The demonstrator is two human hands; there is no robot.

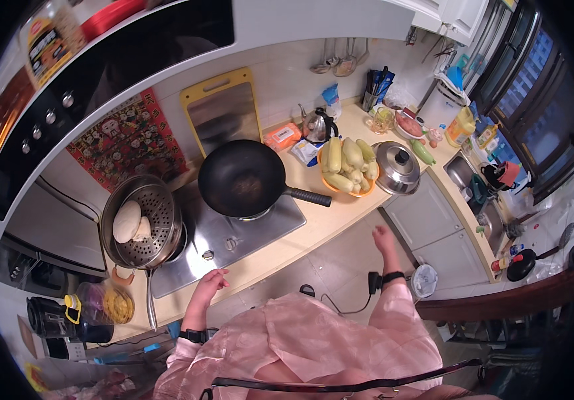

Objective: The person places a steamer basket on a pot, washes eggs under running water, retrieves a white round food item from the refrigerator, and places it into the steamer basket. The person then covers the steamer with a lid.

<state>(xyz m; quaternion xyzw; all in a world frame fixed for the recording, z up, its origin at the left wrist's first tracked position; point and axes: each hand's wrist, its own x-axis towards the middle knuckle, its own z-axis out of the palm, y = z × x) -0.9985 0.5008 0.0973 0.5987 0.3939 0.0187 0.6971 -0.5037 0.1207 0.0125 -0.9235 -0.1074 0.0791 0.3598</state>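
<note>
Loosely bent and holding nothing, my left hand (212, 281) is over the counter's front edge, close to the stove's knobs. My right hand (383, 239) hangs in the air over the floor, empty, its fingers slightly curled. On the gas stove (247, 240) sits a black wok (242, 178) with nothing inside, its handle pointing right. To its left stands a steel pot with a perforated steamer insert (159, 215). A large pale rounded piece of food (127, 221) and a smaller piece lie in that insert. An orange basket (336, 189) right of the wok is heaped with pale green squashes (352, 155).
A steel lid (398, 167) lies beside the basket. Behind stand a kettle (318, 125) and a yellow-rimmed cutting board (224, 112). An oil jug (102, 303) is at the left. The sink (489, 230) and a lined bin (424, 280) are at the right. The range hood (117, 60) overhangs the stove.
</note>
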